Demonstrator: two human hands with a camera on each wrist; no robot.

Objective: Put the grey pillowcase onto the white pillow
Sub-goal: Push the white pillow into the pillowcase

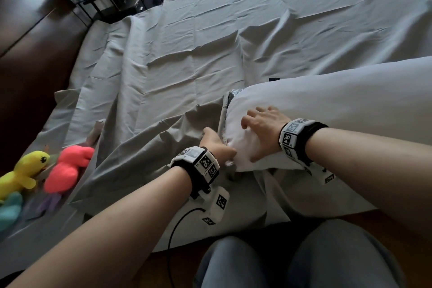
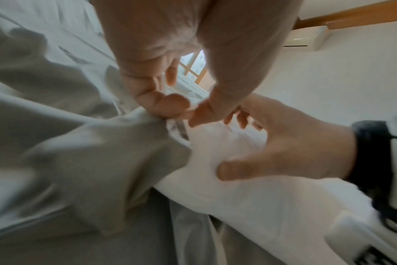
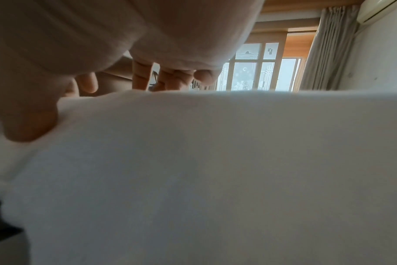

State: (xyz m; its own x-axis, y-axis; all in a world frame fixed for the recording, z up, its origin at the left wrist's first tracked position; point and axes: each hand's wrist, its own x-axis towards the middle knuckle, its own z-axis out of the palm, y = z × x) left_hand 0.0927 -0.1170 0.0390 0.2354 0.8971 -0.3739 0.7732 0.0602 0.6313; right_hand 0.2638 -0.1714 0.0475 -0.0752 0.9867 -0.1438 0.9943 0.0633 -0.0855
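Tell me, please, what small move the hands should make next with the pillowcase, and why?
Probably draw the pillowcase edge over the pillow's near corner. The left hand pinches the grey hem beside that corner, the right hand grips the corner with spread fingers, and the pillow looks almost wholly uncovered.

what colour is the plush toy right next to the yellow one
Bright coral pink, lying beside the yellow toy; clearest in the head view.
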